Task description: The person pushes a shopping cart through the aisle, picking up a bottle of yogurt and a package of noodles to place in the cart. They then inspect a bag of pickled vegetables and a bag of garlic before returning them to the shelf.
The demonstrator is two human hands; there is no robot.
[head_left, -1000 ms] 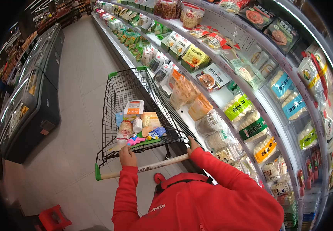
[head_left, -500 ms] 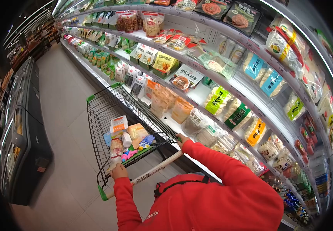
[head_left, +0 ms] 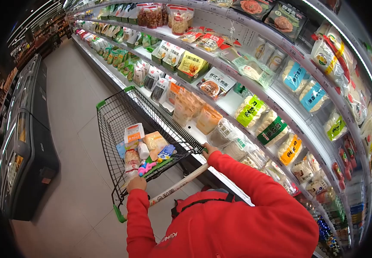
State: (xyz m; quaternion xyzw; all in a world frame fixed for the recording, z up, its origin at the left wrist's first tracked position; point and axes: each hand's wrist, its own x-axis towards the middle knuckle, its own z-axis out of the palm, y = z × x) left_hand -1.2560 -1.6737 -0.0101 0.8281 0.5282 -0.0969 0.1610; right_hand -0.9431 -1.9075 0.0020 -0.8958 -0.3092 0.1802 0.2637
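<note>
Left hand and right hand stay at the cart's rear, packets inside it; whether the fingers are clamped or apart, cannot tell.

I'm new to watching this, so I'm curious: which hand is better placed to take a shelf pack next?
Probably the right. The right hand is at the shelf side of the cart, close to the lower packs. The left hand is at the cart's other side, farther from them.
</note>
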